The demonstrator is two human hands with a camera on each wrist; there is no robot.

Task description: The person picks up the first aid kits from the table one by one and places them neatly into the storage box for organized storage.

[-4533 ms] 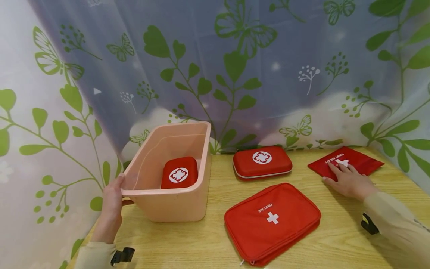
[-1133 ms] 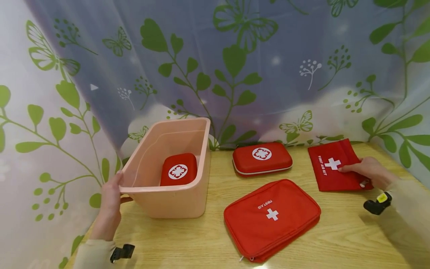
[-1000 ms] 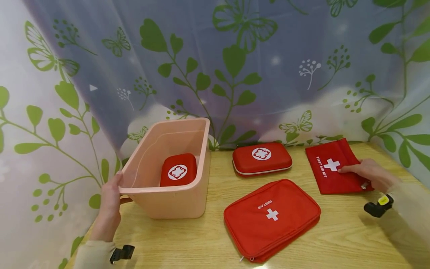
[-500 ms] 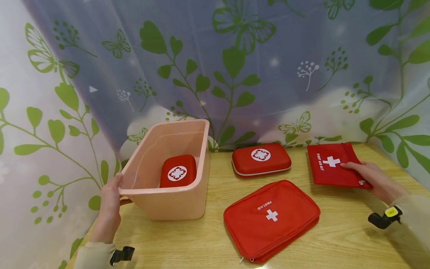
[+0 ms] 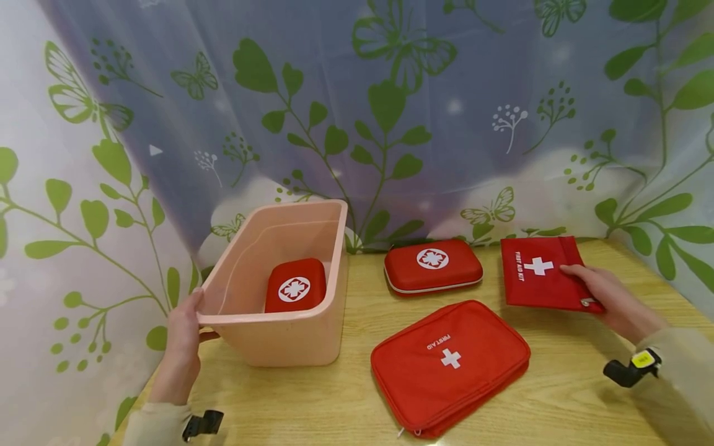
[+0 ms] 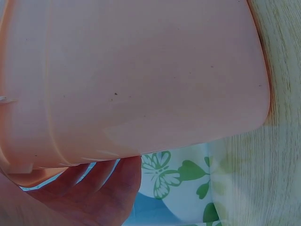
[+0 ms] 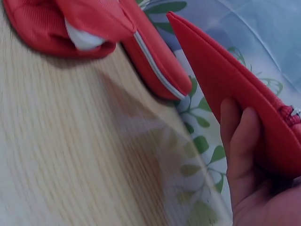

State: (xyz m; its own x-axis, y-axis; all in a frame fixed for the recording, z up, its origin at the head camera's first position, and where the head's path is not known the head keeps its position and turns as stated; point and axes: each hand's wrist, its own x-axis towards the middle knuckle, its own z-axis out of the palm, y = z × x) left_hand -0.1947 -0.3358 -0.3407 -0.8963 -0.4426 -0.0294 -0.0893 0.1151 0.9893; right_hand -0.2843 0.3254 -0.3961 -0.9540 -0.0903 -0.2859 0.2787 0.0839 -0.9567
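Observation:
My right hand pinches a flat red first aid pouch by its zipped right edge, thumb on the printed face. Fingers support its underside in the right wrist view, where the pouch is tilted and raised off the table. At the left, my left hand grips the near left corner of a pink plastic bin, thumb over the rim and fingers beneath it. Inside the bin lies a small red first aid case with a white round emblem. The bin's wall fills most of the left wrist view.
A red hard-shell case with a white zip sits at the back of the wooden table, near the patterned curtain. In front of it lies a larger red first aid bag, its zip pulls toward the near edge.
My right hand first lay flat on the pouch; it has since turned the pouch, gripped its edge, lifted it and shifted it slightly left. The left hand and bin have stayed put.

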